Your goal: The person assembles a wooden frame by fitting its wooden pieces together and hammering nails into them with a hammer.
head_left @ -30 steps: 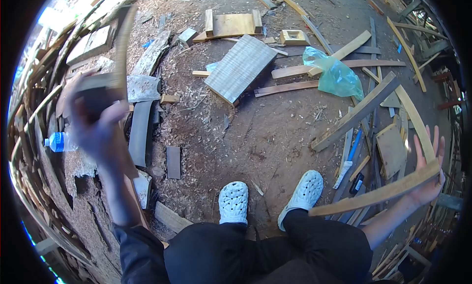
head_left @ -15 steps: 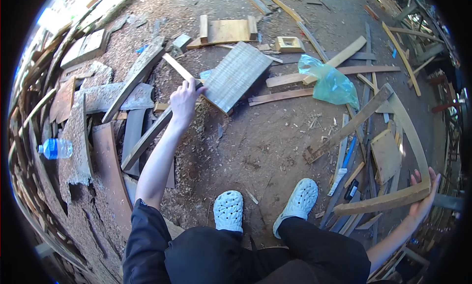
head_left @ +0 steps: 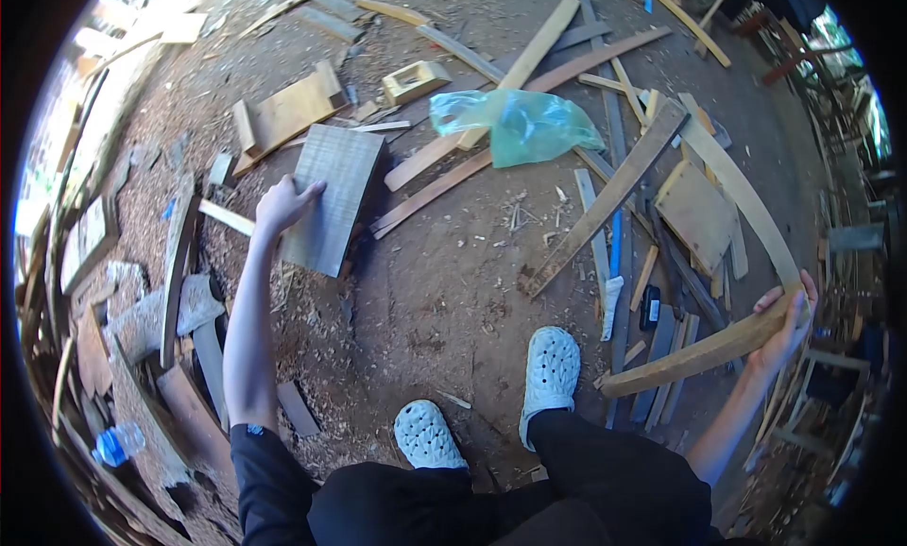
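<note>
My left hand has curled fingers with the thumb sticking out, over the left edge of a grey wooden board. What its fingers hold is hidden, and my forearm covers the ground beneath. At the right, my right hand grips the corner of an open wooden frame. One side of it extends left from the hand, another rises away to a far corner, and a third slopes down left to the ground. Past my left hand lies a pale wooden strip.
A green plastic bag lies over crossed planks. Beyond the grey board are a wooden piece with upright ends and a small hollow block. Scrap wood and a water bottle lie left; a blue-handled tool lies right.
My view has turned, shifting the scene. My left hand, earlier closed on the end of a dark plank, now overlaps the grey board; that plank is out of sight. My right hand keeps the frame.
</note>
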